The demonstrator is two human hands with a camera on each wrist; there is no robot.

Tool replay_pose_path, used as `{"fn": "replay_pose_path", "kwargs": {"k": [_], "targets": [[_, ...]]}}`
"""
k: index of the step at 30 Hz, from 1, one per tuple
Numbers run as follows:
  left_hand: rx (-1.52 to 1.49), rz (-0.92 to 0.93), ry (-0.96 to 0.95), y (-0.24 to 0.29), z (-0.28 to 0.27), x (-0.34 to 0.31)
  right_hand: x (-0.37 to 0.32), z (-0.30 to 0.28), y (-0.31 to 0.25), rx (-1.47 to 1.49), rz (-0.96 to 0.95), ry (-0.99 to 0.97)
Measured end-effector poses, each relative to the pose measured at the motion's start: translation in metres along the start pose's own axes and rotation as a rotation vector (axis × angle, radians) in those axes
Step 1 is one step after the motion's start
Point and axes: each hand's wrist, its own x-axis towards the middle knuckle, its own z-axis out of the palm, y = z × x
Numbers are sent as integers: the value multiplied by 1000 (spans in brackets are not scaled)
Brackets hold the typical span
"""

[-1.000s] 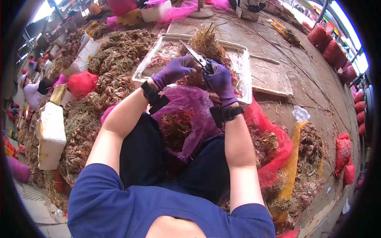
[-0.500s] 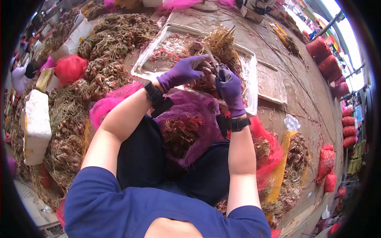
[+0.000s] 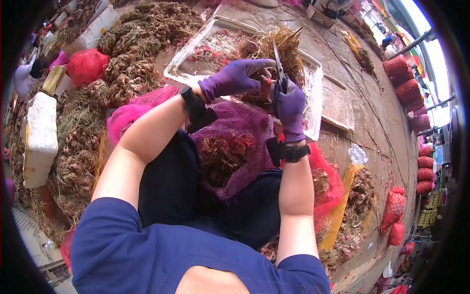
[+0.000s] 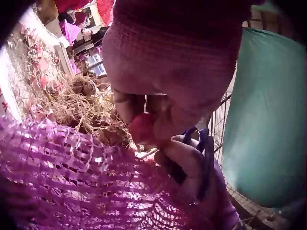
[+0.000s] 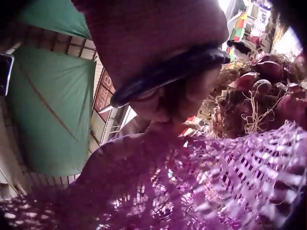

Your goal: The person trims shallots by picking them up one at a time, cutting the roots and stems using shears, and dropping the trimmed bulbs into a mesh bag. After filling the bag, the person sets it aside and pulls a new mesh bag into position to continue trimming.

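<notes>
1 bulb (image 4: 144, 127) pinched by left hand (image 3: 234, 79), scissors (image 3: 278, 59) gripped by right hand (image 3: 291, 109), stalk-filled mesh bag (image 3: 254, 128), littered tray (image 3: 317, 93)

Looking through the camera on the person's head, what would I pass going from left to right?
White foam block → bulging red net bundle → gloved left hand → gloved right hand → crumpled clear plastic → upright red net bag → stacked red sacks.

In front of me lies a shallow tray (image 3: 317, 93) with a bundle of stalks (image 3: 281, 49) in it; left, heaped bulbs (image 3: 125, 73); right, a flat lid (image 3: 339, 105); between my legs, a net bag (image 3: 247, 130).
</notes>
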Motion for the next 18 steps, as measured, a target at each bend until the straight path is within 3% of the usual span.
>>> {"fn": "replay_pose_path", "kwargs": {"k": [2, 4, 5, 6, 8, 10, 11, 16, 18], "targets": [[100, 52, 134, -7, 0, 3, 3, 5, 12, 106, 65, -64], [82, 66, 134, -7, 1, 1, 6, 9, 4, 334, -46, -11], [141, 95, 145, -7, 3, 0, 4, 0, 1, 210, -8, -85], [204, 134, 156, -3, 4, 2, 6, 7, 12, 124, -257, 30], [307, 227, 171, 5, 8, -1, 8, 13, 24, 173, -241, 47], [-25, 185, 145, -5, 11, 1, 2, 1, -1, 499, 17, -139], [-13, 204, 168, -10, 12, 2, 4, 4, 10, 610, 56, -127], [-45, 172, 202, 5, 17, 3, 2, -15, -11, 459, 212, -94], [-125, 204, 190, 6, 18, 2, 2, -11, 1, 218, 192, 5]]}}
